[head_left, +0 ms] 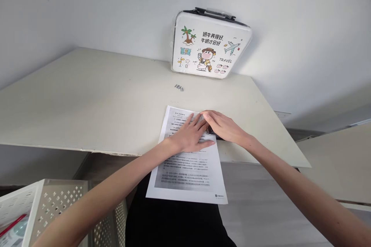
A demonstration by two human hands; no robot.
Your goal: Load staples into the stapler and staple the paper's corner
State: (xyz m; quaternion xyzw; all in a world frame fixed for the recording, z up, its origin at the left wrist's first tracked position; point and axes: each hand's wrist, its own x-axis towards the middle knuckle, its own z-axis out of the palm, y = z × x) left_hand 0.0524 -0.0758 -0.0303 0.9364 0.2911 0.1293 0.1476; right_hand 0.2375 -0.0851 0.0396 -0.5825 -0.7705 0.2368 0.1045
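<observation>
My left hand lies flat with its fingers spread on a printed sheet of paper. The sheet rests partly on the table, and its lower end hangs over the front edge above my lap. My right hand is closed over a dark, shiny stapler at the sheet's upper right edge. Most of the stapler is hidden under the palm and fingers. The fingertips of both hands come close together there. Several small grey staple strips lie on the table beyond the sheet.
A white case with cartoon prints and a black handle leans against the wall at the back of the pale table. A white perforated basket stands at the lower left, below the table edge, with a red item inside.
</observation>
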